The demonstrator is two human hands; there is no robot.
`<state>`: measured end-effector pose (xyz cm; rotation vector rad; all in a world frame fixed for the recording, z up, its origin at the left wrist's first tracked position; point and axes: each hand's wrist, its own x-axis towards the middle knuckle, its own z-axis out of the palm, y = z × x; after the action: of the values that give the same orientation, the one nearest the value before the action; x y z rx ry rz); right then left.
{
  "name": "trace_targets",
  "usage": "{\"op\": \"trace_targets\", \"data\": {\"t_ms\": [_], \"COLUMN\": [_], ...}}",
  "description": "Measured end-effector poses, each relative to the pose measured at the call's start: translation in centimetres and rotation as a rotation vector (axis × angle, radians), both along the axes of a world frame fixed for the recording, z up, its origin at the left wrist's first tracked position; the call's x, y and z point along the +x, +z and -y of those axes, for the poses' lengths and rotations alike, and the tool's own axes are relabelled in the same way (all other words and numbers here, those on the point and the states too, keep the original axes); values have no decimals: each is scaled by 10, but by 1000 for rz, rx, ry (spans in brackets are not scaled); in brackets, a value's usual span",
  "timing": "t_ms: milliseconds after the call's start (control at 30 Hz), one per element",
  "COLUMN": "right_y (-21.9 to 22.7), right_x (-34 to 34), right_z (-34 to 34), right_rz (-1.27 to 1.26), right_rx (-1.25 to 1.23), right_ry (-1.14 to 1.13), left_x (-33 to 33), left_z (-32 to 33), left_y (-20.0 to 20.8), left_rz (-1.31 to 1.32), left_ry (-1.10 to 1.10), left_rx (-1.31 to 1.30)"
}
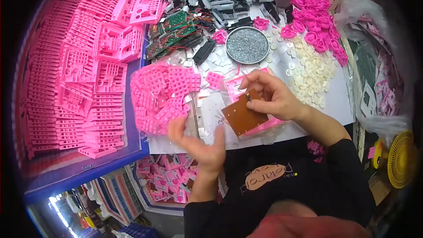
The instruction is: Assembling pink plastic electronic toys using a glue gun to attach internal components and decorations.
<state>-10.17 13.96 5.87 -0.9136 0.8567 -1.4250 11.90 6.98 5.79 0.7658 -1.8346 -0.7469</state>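
My right hand [276, 99] pinches a flat brown circuit board [245, 115] by a small dark part near its upper corner. Under the board, a pink plastic housing [237, 87] rests on the white tabletop, partly covered by the board and hand. My left hand [199, 146] is raised by the table's front edge, fingers apart and slightly blurred, holding nothing. Closest to it is a heap of pink button pads [163, 94]. Beyond my right hand sits a round tin of small silvery screws [247, 45].
At left, a blue crate [136, 119] holds stacked pink housings [112, 77]. Green circuit boards with red wires [176, 24] and black-and-grey parts [220, 0] fill the back. Cream discs [310, 72] and magenta rings [313, 15] lie right. A bin of pink parts [169, 176] stands below.
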Motion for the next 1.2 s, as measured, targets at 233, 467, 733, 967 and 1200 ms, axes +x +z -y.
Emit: {"op": "trace_targets", "data": {"t_ms": [233,467,733,967,1200], "right_y": [-11,-21,3,-25,-19], "right_x": [20,21,3,9,-1], "right_z": [5,-3,8,19,8], "right_rz": [46,-1,-50,179,300], "right_rx": [23,-22,273,385,220], "right_ry": [-273,-259,-159,-7,-84], "left_x": [4,-23,-18,-18,-20], "left_z": [-29,-2,-1,-2,-3], "left_y": [-18,-32,-32,-37,-40], "left_rz": [51,-406,-480,-280,-322], "left_ry": [-414,-442,-468,-552,-538], "left_rx": [927,809,924,552,462]}}
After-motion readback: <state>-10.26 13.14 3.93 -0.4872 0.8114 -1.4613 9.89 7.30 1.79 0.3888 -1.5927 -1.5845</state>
